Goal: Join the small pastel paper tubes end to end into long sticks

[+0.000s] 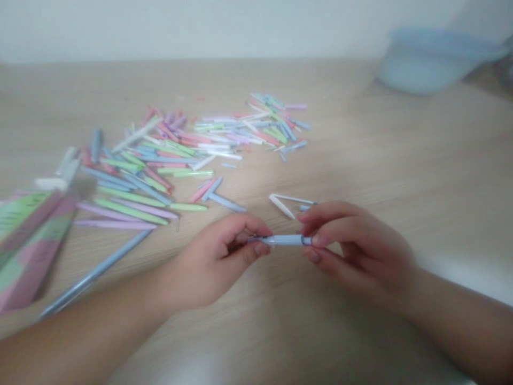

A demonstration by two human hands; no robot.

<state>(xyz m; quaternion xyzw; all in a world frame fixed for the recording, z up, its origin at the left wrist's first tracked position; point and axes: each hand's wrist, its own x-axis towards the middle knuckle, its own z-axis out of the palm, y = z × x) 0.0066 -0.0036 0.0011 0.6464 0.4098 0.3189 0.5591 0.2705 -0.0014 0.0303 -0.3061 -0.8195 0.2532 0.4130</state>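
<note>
One blue pen part between hands, both ends pinched.

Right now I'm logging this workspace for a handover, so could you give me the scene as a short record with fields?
Left hand: pinches one end of a blue pen part
Right hand: pinches its other end
Beyond hands: white tapered piece
Pile: loose multicoloured parts
Far left: pink-and-green packaging
Upper right: pale blue container, blurred
</note>
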